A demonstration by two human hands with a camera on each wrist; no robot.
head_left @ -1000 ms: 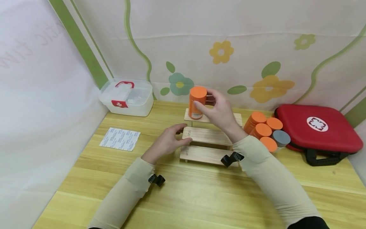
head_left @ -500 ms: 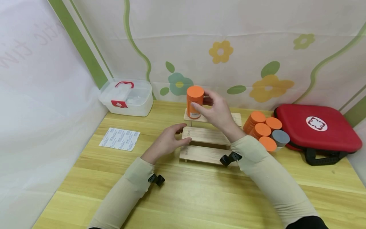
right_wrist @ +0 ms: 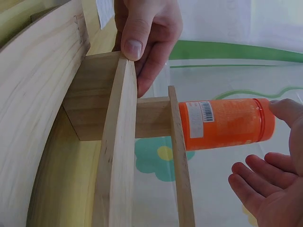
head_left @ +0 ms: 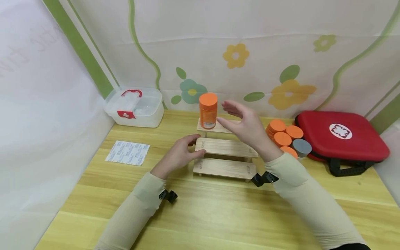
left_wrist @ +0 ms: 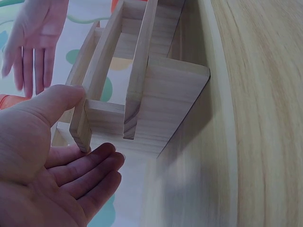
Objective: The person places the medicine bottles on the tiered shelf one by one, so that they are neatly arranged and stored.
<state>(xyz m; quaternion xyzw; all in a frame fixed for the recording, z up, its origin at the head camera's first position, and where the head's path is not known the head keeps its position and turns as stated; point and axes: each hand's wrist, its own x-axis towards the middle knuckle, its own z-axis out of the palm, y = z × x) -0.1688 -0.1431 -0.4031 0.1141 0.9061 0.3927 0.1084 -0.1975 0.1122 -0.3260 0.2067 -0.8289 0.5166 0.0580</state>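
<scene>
An orange bottle (head_left: pixel 208 113) with an orange lid stands upright on the left end of the top step of a three-step wooden shelf (head_left: pixel 225 147). My right hand (head_left: pixel 247 126) is just right of the bottle, fingers spread and holding nothing. In the right wrist view the thumb (right_wrist: pixel 284 109) is close to the bottle's lid; whether it touches I cannot tell. My left hand (head_left: pixel 178 154) pinches the left end of the middle step. The left wrist view shows its thumb (left_wrist: pixel 61 101) on that board's edge, with the index finger partly hidden beneath.
Several orange-lidded bottles (head_left: pixel 282 139) and a grey-lidded one (head_left: pixel 301 148) stand right of the shelf, beside a red first-aid case (head_left: pixel 343 139). At the left are a clear plastic box (head_left: pixel 137 107) with a red clasp and a white printed packet (head_left: pixel 128 152). A fabric wall stands behind.
The right hand has let go of the orange bottle and drawn back to the right. Before that, the bottle shifted slightly left on the top step. My left hand has stayed at the shelf.
</scene>
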